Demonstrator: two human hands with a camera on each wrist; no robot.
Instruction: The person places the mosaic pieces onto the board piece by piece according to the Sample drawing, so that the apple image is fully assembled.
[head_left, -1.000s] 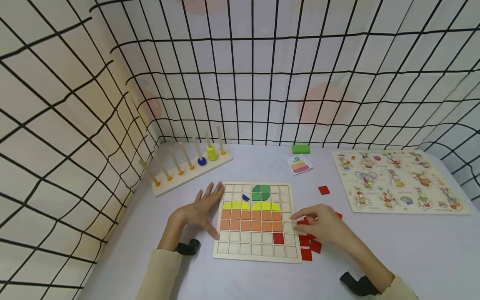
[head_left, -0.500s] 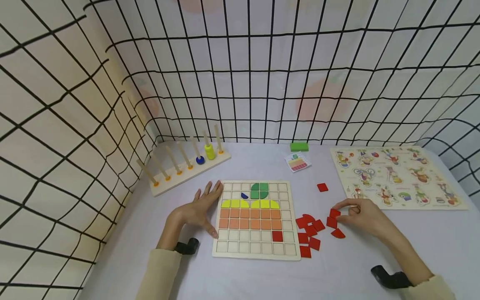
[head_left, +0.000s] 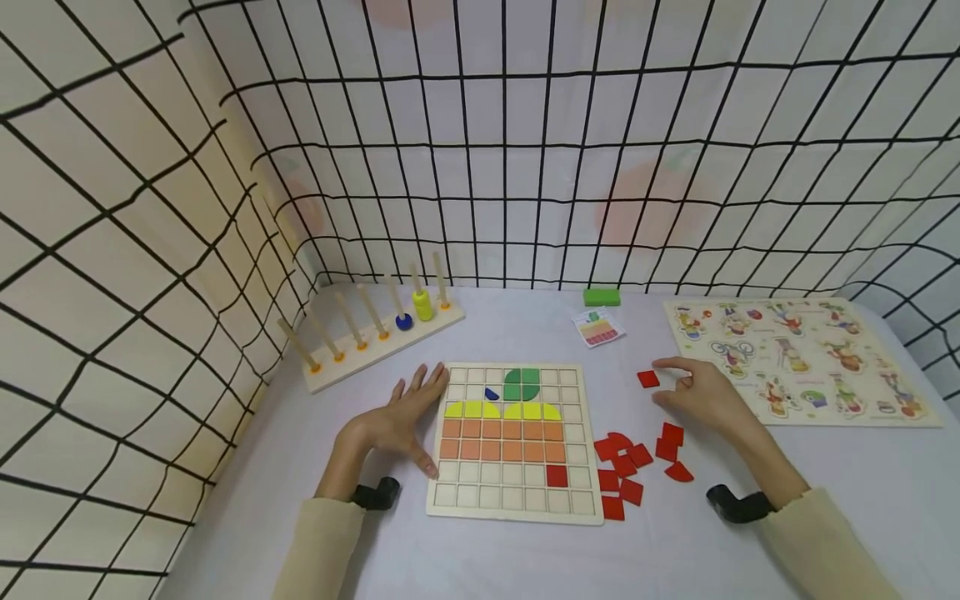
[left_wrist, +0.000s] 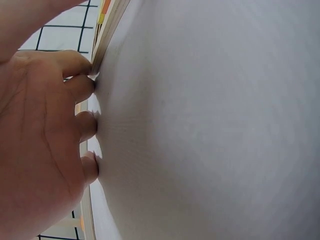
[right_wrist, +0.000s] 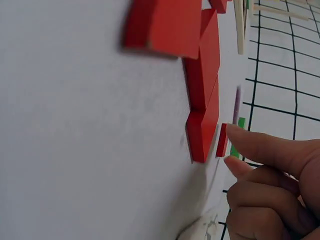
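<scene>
A wooden grid board lies flat on the table, filled partly with green, yellow and orange pieces and a red square. At its left edge my left hand rests with fingers spread, fingertips and thumb against the edge. My right hand is beside a lone red square tile, index finger and thumb apart at its right side. In the right wrist view the fingertips come close to that tile; contact is unclear. Several loose red pieces lie right of the board.
Behind the board stands a pegged stacker with blue and yellow rings. A pattern card and a green block lie at the back. On the right is a picture puzzle board. Black wire mesh encloses the table.
My right hand has moved from the board's right side, past the red pieces, then up to the lone red tile. The left hand stays at the board's edge.
</scene>
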